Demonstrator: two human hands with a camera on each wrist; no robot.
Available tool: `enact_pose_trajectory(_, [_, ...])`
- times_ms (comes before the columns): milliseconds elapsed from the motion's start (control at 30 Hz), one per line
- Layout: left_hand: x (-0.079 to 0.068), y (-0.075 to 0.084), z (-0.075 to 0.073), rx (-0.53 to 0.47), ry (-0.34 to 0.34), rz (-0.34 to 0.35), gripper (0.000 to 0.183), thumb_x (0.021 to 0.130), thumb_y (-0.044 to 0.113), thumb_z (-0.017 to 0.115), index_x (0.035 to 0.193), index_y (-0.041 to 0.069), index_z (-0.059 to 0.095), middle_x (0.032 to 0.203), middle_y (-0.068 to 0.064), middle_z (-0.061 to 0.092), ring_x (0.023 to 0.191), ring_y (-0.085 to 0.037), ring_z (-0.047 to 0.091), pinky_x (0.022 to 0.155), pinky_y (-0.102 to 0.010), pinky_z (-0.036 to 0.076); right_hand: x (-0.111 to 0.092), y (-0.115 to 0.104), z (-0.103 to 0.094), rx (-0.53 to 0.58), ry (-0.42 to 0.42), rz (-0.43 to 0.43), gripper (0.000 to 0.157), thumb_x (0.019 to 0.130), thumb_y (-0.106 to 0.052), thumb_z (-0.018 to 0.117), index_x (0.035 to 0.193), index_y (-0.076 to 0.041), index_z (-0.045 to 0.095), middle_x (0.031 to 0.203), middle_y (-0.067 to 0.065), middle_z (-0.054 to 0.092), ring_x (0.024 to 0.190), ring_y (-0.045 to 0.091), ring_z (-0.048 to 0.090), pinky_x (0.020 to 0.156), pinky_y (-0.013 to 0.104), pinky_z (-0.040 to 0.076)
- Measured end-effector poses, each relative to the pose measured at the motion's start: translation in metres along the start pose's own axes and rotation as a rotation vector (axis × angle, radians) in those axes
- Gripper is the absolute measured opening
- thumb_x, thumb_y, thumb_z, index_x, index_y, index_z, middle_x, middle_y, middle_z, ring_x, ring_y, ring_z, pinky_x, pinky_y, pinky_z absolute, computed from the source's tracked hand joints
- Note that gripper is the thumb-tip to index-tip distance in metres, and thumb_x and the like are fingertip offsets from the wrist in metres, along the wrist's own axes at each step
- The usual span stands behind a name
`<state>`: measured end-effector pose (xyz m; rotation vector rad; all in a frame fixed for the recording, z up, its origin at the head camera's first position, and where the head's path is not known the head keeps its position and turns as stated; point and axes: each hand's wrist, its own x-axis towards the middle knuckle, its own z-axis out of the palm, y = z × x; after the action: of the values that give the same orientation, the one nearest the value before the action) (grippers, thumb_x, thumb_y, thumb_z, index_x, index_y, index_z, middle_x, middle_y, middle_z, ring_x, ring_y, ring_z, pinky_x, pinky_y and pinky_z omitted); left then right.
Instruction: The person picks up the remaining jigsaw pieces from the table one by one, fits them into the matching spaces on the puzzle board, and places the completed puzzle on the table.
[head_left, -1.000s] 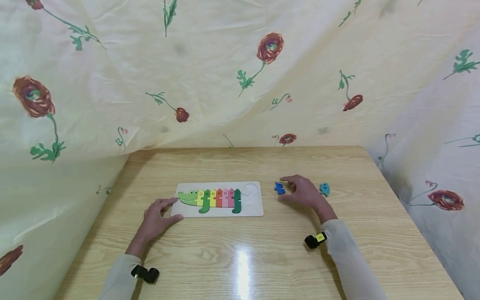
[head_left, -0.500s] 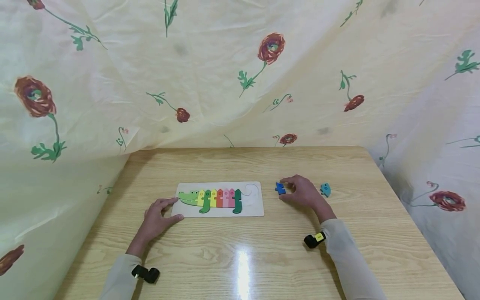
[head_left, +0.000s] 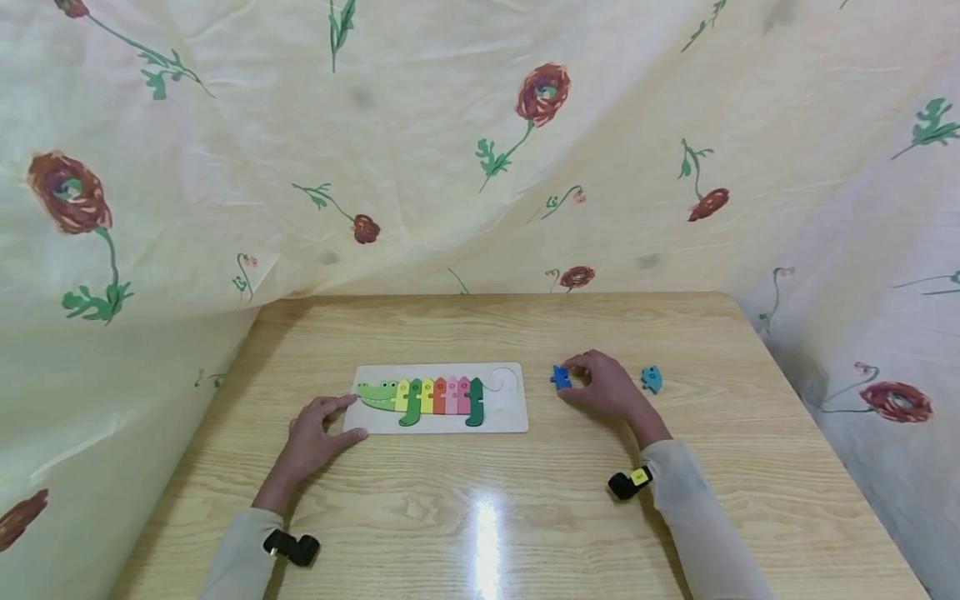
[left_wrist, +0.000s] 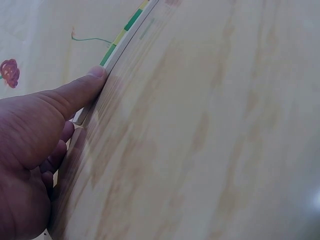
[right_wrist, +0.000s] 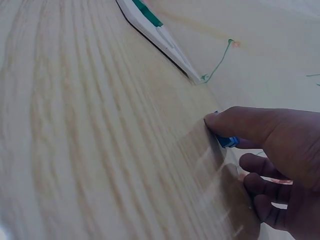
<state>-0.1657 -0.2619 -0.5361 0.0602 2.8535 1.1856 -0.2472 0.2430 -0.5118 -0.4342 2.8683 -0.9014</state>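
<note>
A white puzzle board [head_left: 502, 421] lies on the table, with a crocodile of coloured pieces [head_left: 438, 397] set in it from the head rightwards. At the board's left end, my left hand [head_left: 311, 437] rests with thumb and forefinger apart, touching its edges; in the left wrist view the thumb [left_wrist: 82, 95] lies straight against the front edge. To the right of the board, my right hand [head_left: 603, 383] pinches a small blue puzzle piece [head_left: 560, 377] between thumb and fingers, close over the table. In the right wrist view the thumb partly hides this blue piece [right_wrist: 227, 141].
A teal puzzle piece [head_left: 651, 379] lies on the wooden table [head_left: 420, 508], to the right of my right hand. At the board's right end shows a bare recess with a curled tail line [head_left: 501, 380]. Flowered cloth [head_left: 420, 150] hangs behind and at both sides.
The right hand's thumb and fingers have closed in on the blue puzzle piece, which has shifted very slightly. The left hand and the board have stayed in place.
</note>
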Motion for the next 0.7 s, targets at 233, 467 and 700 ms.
enact_pose_trajectory(233, [-0.0001,-0.0005,-0.0002,-0.001,0.000,0.004,0.074,0.084,0.044,0.083,0.146,0.011,0.057,0.136,-0.018,0.056,0.123,-0.038,0.053,0.095,-0.051,0.025,-0.0019,0.0014,0.0007,0.008,0.043,-0.025,0.045,0.082,-0.027,0.086,0.118,-0.003,0.073,0.102,0.009,0.064,0.088,0.024,0.056,0.079,0.040,0.048])
enact_pose_trajectory(467, [-0.0012,-0.0011,0.0004,-0.010,-0.009,-0.006,0.075,0.084,0.045,0.083,0.146,0.011,0.057,0.137,-0.018,0.055,0.124,-0.039,0.052,0.096,-0.054,0.025,-0.0032,0.0032,0.0014,0.022,0.067,-0.015,0.046,0.082,-0.031,0.086,0.118,-0.005,0.073,0.108,0.009,0.064,0.090,0.024,0.057,0.080,0.040,0.047])
enact_pose_trajectory(700, [-0.0010,-0.0010,0.0001,-0.010,-0.011,-0.004,0.075,0.084,0.046,0.082,0.146,0.012,0.057,0.138,-0.018,0.055,0.124,-0.039,0.052,0.095,-0.052,0.025,-0.0059,0.0037,-0.0002,0.034,0.074,-0.008,0.047,0.082,-0.032,0.087,0.118,-0.006,0.073,0.110,0.010,0.064,0.091,0.024,0.057,0.079,0.040,0.048])
